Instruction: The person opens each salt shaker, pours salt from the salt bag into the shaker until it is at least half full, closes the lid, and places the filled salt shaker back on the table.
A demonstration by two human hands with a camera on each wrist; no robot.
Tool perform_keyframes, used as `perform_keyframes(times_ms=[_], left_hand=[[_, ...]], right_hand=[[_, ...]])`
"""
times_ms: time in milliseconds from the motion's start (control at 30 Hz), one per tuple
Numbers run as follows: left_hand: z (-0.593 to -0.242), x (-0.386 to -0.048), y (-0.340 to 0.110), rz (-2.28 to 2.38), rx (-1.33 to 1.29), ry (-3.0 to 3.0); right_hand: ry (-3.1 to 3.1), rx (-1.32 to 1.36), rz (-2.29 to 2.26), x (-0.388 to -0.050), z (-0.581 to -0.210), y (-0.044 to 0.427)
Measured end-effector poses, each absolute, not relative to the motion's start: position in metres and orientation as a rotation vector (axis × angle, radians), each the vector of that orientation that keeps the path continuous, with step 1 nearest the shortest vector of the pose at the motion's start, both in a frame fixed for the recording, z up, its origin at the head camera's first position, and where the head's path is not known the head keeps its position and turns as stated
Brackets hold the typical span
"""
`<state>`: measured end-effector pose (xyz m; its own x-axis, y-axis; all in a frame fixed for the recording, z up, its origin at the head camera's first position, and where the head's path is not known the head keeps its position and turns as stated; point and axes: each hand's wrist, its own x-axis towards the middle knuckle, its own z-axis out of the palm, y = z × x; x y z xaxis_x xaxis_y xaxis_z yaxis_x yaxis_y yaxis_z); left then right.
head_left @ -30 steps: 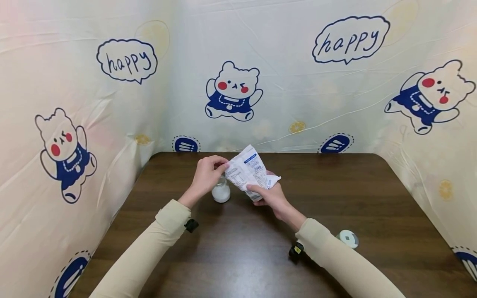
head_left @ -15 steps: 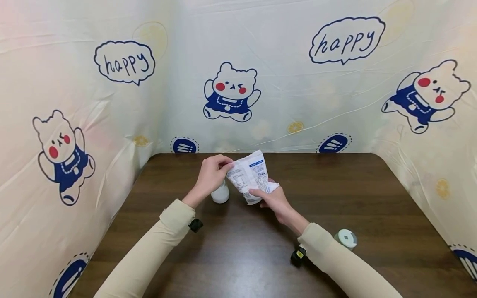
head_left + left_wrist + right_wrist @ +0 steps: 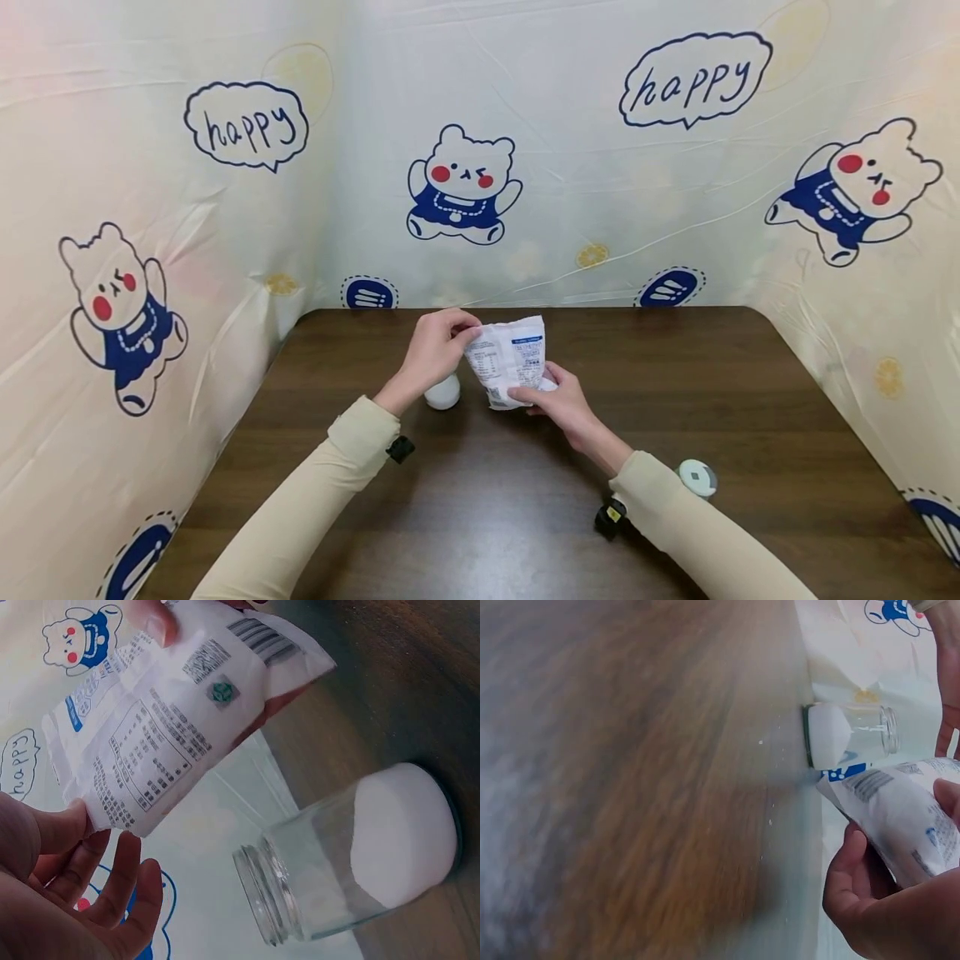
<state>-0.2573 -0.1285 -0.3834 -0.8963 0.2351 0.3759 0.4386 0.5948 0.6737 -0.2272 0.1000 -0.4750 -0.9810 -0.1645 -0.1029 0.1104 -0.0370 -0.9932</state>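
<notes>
A white printed packet (image 3: 510,362) is held above the table between both hands. My left hand (image 3: 435,350) pinches its upper left corner between thumb and fingertips. With the thumb on its printed face, my right hand (image 3: 566,404) grips the lower right part. An uncapped glass jar (image 3: 315,862) stands upright beside the packet, partly filled with white powder (image 3: 405,832) whose surface slopes. In the head view the left hand covers the jar's top, leaving the lower body (image 3: 443,392) visible. The right wrist view shows the packet (image 3: 907,817) close to the jar (image 3: 847,736).
A small round container with a whitish top (image 3: 697,477) sits on the dark wooden table (image 3: 480,517), near the right forearm. Several white specks lie on the table near the jar in the right wrist view. A printed curtain (image 3: 360,183) stands around the table's back and sides.
The packet has turned from a tilted to a more upright position and shifted slightly down and right. Both hands moved a little right with it, the left now covering the jar's mouth in the head view.
</notes>
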Motion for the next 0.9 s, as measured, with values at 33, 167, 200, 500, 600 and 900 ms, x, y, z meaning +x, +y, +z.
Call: perform_keyframes(times_ms=[33,167,200,500,600,900], left_hand=[[-0.383,-0.257,-0.127,-1.174,-0.567,-2.574],[-0.381,-0.257,-0.122,-1.139,-0.606,-2.574],[-0.381,-0.257,-0.120,-1.131,-0.611,-2.576],[-0.382,-0.256,-0.111,-1.058,-0.641,-2.591],[-0.383,-0.257,-0.108,-1.053,-0.658,-2.588],[-0.380,-0.257,-0.098,-1.017,-0.738,-2.600]], right_hand=[[2.055,-0.076,-2.119,-0.227,-0.475,0.101],[2.121,-0.152,-2.079,-0.226,-0.476,0.105],[2.138,-0.176,-2.069,-0.226,-0.476,0.106],[2.237,-0.287,-1.999,-0.224,-0.478,0.111],[2.271,-0.288,-1.975,-0.224,-0.478,0.112],[2.422,-0.347,-1.898,-0.221,-0.477,0.116]])
